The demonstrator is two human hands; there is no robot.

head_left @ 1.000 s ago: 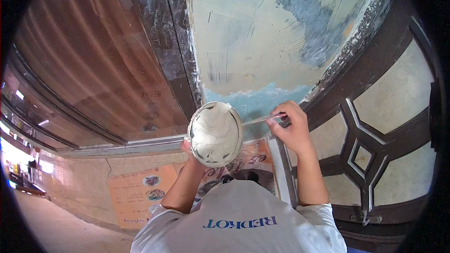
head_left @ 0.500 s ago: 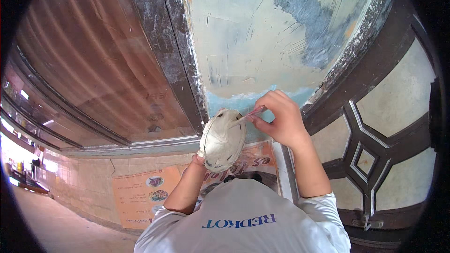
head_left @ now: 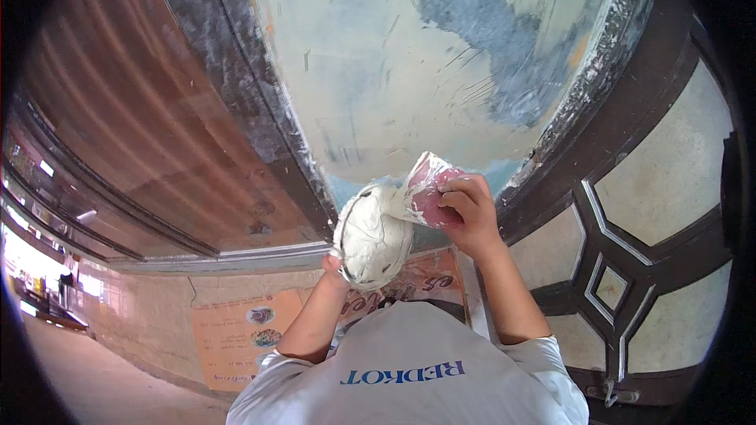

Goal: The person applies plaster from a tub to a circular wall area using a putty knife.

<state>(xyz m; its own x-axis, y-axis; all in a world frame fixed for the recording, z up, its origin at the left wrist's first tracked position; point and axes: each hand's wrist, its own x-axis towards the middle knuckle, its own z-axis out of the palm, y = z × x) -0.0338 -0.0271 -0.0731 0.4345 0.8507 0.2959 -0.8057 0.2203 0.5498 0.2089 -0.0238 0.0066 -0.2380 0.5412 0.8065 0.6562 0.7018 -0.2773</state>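
Note:
My left hand [head_left: 331, 266] grips a round tub of white, creamy paste [head_left: 366, 240] from below, with its fingers mostly hidden behind it. In my right hand [head_left: 465, 203] is a flat pink scraper [head_left: 425, 193] smeared with white paste, its lower left part at the upper right rim of the tub, where paste clings to it. Beyond both hands is a patchy wall panel [head_left: 354, 71] in cream, pale blue and grey, with rough, flaking edges.
A dark door with pale panels [head_left: 657, 157] stands at the right. A glazed dark-framed window with brown curtain [head_left: 142, 126] is at the left, above a tiled wall [head_left: 142, 299] bearing orange posters [head_left: 228, 354]. A pale floor [head_left: 87, 378] runs along the lower left.
The tub has tilted from facing up. The scraper, earlier seen edge-on and dipping into the paste, has turned to show its pink face. The view has shifted slightly along the wall.

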